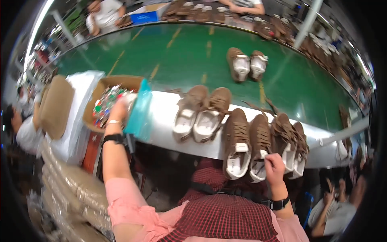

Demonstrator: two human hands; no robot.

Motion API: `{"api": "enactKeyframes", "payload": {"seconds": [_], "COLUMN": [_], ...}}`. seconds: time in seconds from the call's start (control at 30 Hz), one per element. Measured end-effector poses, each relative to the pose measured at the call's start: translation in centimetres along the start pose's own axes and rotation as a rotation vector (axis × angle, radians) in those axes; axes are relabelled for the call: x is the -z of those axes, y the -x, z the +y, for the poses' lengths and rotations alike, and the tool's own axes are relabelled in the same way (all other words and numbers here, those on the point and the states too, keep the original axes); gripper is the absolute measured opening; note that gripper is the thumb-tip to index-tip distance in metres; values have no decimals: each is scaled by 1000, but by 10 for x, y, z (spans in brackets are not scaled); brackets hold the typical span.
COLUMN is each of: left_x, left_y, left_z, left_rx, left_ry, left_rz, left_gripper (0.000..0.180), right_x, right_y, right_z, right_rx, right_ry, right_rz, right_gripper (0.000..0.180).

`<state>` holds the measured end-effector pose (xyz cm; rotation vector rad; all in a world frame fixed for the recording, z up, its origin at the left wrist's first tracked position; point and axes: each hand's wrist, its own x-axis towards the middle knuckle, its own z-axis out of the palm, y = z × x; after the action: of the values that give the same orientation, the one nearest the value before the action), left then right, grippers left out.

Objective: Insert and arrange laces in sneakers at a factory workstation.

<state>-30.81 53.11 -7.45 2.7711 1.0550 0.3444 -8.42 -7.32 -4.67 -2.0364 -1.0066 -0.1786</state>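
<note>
My left hand point(117, 109) reaches into an open cardboard box point(89, 105) of small, mixed, brightly coloured pieces point(105, 101). Its fingers are smeared by motion among the pieces, so their grip does not show. My right hand point(275, 167) is closed beside the heel of a brown sneaker point(261, 137) with a white lining; whatever its curled fingers hold, if anything, is hidden. To the left of that shoe stands its like, another brown sneaker point(237, 137). A laced pair point(288, 137) sits to the right, and a further brown pair point(206, 109) to the left.
A metal ledge point(161, 121) runs along a green conveyor belt point(181, 56), where another pair of sneakers point(245, 64) sits. Turquoise film point(141, 113) hangs over the box's side. Wrapped bundles point(76, 185) lie lower left. Co-workers point(107, 16) and rows of shoes line the far side.
</note>
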Motion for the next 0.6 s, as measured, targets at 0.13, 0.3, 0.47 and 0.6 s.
{"api": "enactKeyframes", "payload": {"seconds": [0.13,0.3,0.47,0.6], "left_x": [-19,-3,-8,22], "left_y": [-24,-8,10,22], "left_z": [6,41,-2,36], "left_rx": [-365,-89,178,264], "left_ry": [198,20,363,270], "left_rz": [-74,-101,-2,39], "left_gripper": [33,32,27,15], "right_x": [-5,3,-15,-32], "right_y": [11,30,33,30], "right_z": [5,14,41,41], "right_rx": [-25,-209,-421,-361], "right_ry": [-45,-138,-348,-376], "right_rz": [160,365,309,246], "right_gripper": [11,13,29,31]}}
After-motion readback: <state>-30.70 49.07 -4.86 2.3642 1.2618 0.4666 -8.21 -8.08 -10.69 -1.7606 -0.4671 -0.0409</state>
